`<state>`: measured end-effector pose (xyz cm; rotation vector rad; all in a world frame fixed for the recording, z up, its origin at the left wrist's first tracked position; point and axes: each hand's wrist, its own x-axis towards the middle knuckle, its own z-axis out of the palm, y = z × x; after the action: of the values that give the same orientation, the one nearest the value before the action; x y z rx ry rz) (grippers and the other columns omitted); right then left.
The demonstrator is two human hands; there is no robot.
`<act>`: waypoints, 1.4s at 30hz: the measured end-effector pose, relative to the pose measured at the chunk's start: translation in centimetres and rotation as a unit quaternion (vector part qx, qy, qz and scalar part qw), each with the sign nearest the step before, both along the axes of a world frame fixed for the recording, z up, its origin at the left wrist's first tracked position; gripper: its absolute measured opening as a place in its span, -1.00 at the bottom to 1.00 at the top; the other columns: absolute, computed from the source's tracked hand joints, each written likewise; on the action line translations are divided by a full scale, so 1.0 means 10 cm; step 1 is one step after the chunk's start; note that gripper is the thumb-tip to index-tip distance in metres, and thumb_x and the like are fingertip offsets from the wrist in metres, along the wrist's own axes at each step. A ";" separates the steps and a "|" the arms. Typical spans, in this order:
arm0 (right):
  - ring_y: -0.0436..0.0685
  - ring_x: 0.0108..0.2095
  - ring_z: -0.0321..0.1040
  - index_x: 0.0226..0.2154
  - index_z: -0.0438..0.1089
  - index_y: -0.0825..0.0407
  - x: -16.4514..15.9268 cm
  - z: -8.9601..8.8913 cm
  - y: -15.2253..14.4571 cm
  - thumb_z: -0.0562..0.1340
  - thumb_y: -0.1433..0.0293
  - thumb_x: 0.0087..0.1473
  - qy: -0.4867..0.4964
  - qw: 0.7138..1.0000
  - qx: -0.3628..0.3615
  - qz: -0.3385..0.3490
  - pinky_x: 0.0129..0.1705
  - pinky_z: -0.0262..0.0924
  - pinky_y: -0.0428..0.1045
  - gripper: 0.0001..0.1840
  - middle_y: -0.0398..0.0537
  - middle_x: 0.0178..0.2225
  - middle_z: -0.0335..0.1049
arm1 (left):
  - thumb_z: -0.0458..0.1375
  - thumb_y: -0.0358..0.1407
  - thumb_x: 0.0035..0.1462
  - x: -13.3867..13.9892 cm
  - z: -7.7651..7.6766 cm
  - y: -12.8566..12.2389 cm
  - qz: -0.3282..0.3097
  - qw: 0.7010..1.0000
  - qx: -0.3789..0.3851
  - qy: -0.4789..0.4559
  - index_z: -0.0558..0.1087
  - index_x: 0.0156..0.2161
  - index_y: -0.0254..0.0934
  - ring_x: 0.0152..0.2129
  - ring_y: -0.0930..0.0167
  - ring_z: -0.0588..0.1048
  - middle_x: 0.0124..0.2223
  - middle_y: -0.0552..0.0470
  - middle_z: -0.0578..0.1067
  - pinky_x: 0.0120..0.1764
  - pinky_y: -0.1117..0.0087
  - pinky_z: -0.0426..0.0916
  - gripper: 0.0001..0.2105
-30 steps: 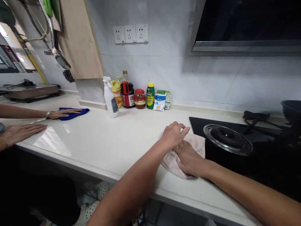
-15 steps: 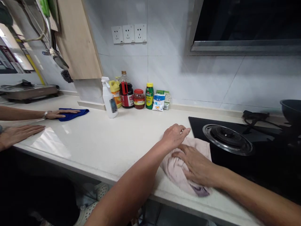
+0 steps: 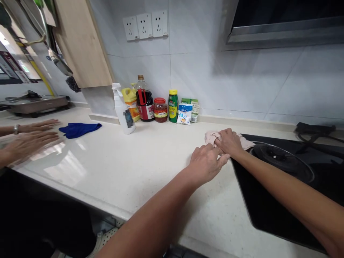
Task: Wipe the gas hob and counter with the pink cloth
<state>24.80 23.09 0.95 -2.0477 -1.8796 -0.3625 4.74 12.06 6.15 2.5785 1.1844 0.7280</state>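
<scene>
My right hand (image 3: 229,143) presses on a crumpled pale pink cloth (image 3: 245,142) at the back of the counter, its fingers curled into the folds. Part of this cloth lies over the left edge of the black stove (image 3: 258,200). Just in front of it, my left hand (image 3: 206,163) hovers over or rests on the white counter (image 3: 150,168); I cannot tell which. It holds nothing, with the thumb out and the fingers loosely bent.
Along the wall stand a white spray bottle (image 3: 123,111), a yellow jug (image 3: 131,102), a dark sauce bottle (image 3: 145,102), a red-lidded jar (image 3: 160,110), a green bottle (image 3: 173,106) and a salt packet (image 3: 184,114). Another person's hands (image 3: 34,141) are at left, beside a blue cloth (image 3: 79,129).
My right hand has pushed the pink cloth away from the counter's front to the back. My left hand shifted slightly right. The other person's hand has come off the blue cloth.
</scene>
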 end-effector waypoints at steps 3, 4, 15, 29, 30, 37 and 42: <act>0.36 0.00 0.21 0.08 0.35 0.16 0.05 -0.01 0.15 0.12 0.20 0.22 0.027 0.999 0.008 -0.031 -0.02 0.04 0.17 -0.51 0.35 0.05 0.26 | -0.05 -0.06 0.41 0.00 0.03 -0.02 0.010 1.000 0.001 0.001 0.52 0.02 -0.19 -0.10 0.25 0.50 -0.06 -0.05 0.53 0.02 0.19 0.33 -0.62; 0.36 0.00 0.21 0.08 0.35 0.16 0.06 -0.01 0.17 0.12 0.18 0.22 0.033 0.999 0.001 -0.032 -0.02 0.04 0.18 -0.50 0.37 0.05 0.26 | -0.04 -0.06 0.41 0.00 0.04 -0.02 0.012 1.000 0.002 0.000 0.52 0.02 -0.19 -0.10 0.26 0.50 -0.06 -0.05 0.53 0.03 0.20 0.33 -0.63; 0.39 0.05 0.30 0.14 0.31 0.02 0.05 -0.02 -0.47 0.08 0.14 0.23 0.012 0.998 -0.064 -0.008 0.04 0.12 0.20 -0.49 0.26 0.14 0.25 | -0.07 -0.06 0.41 -0.01 -0.03 0.05 0.037 0.998 0.032 0.032 0.54 -0.01 -0.19 -0.12 0.24 0.52 -0.08 -0.06 0.54 -0.02 0.21 0.35 -0.61; 0.34 0.06 0.20 0.08 0.34 -0.09 -0.14 -0.08 -1.94 0.10 0.20 0.22 0.017 0.988 -0.037 0.149 0.02 0.15 0.26 -0.59 0.10 0.13 0.23 | 0.01 -0.09 0.38 0.04 -0.03 -0.03 -0.039 0.999 0.002 0.018 0.52 0.03 -0.23 -0.04 0.27 0.50 -0.01 -0.07 0.51 0.08 0.25 0.34 -0.65; 0.32 0.06 0.21 0.07 0.34 -0.10 -0.14 -0.06 -1.97 0.10 0.17 0.22 0.035 0.985 -0.041 0.164 0.04 0.14 0.26 -0.60 0.09 0.12 0.25 | 0.02 -0.08 0.37 0.04 -0.04 -0.04 -0.058 0.998 0.002 0.010 0.51 0.05 -0.22 -0.02 0.28 0.49 0.01 -0.07 0.50 0.09 0.27 0.33 -0.64; 0.18 -0.04 0.37 -0.11 0.39 -0.10 0.24 0.17 -1.74 -0.14 0.08 0.36 0.286 0.940 0.034 0.180 0.02 0.27 0.09 -0.52 0.02 -0.06 0.42 | 0.10 0.02 0.30 0.06 -0.05 -0.19 -0.197 0.980 -0.026 -0.010 0.27 0.31 -0.09 0.12 0.25 0.39 0.17 -0.08 0.42 0.18 0.18 0.27 -0.46; 0.14 -0.23 0.39 -0.34 0.42 -0.04 0.58 0.23 -1.66 -0.04 0.06 0.33 0.284 0.942 0.113 0.139 -0.11 0.23 0.02 -0.53 -0.05 -0.28 0.45 | 0.18 0.14 0.19 0.20 -0.15 -0.32 -0.231 0.971 -0.025 0.058 0.17 0.38 -0.04 0.36 0.09 0.09 0.42 -0.17 0.14 0.31 -0.05 0.01 -0.27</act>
<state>30.65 6.50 3.27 -1.4953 -1.6379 0.0820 6.73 8.85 4.64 2.7295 0.5728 0.4411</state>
